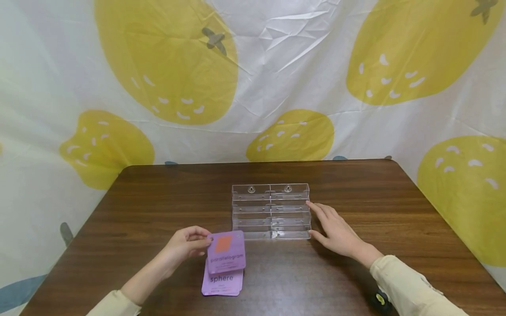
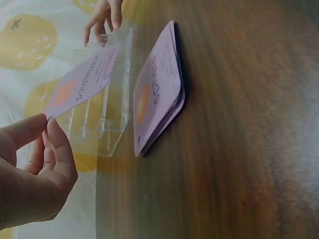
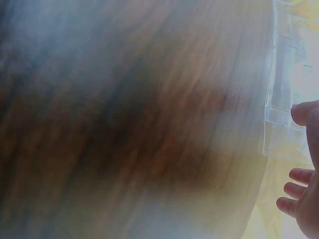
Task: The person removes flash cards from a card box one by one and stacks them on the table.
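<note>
Between thumb and fingers my left hand (image 1: 189, 242) pinches the corner of a purple parallelogram card (image 1: 226, 253), which is raised over a stack of purple cards (image 1: 222, 285). The stack lies on the table with a sphere card on top; in the left wrist view the sphere stack (image 2: 158, 89) shows its layered edges. Beyond it stands a clear plastic tiered holder (image 1: 271, 215) with two columns of shelves. My right hand (image 1: 336, 229) has its fingers extended at the holder's right side, fingertips at its edge. In the right wrist view the thumb (image 3: 304, 113) overlaps the holder's edge.
The brown wooden table (image 1: 166, 193) reaches back to a white curtain (image 1: 253, 79) printed with yellow lemons. A small dark round object (image 1: 380, 300) with a yellow-green mark sits beside the right sleeve (image 1: 407, 281).
</note>
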Demonstrator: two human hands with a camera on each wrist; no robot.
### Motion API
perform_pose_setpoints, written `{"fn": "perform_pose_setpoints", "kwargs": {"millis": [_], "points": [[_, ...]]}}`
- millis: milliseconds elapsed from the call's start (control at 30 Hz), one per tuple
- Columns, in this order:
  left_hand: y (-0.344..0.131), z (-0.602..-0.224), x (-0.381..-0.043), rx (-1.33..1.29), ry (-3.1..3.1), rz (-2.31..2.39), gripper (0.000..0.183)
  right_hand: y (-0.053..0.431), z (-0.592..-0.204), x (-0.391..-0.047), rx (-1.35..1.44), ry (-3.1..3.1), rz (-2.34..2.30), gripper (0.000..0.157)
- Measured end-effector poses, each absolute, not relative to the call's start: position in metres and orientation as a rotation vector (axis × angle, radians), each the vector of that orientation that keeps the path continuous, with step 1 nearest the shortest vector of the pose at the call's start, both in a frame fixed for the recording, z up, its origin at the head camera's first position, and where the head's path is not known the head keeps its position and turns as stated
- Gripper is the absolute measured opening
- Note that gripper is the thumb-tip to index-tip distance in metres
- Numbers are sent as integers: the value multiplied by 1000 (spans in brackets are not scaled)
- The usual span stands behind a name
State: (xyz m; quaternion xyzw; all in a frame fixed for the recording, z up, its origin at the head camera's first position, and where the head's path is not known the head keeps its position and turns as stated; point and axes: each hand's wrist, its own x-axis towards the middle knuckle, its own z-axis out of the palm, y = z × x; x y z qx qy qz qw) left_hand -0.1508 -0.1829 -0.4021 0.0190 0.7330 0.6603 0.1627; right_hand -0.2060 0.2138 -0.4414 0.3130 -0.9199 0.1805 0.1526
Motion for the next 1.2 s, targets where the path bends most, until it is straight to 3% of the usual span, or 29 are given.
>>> {"fn": "perform_pose_setpoints", "kwargs": {"millis": [1200], "points": [[-193, -440, -145, 12, 1945, 1833, 29, 213, -442, -206, 901, -2623, 496, 75]]}}
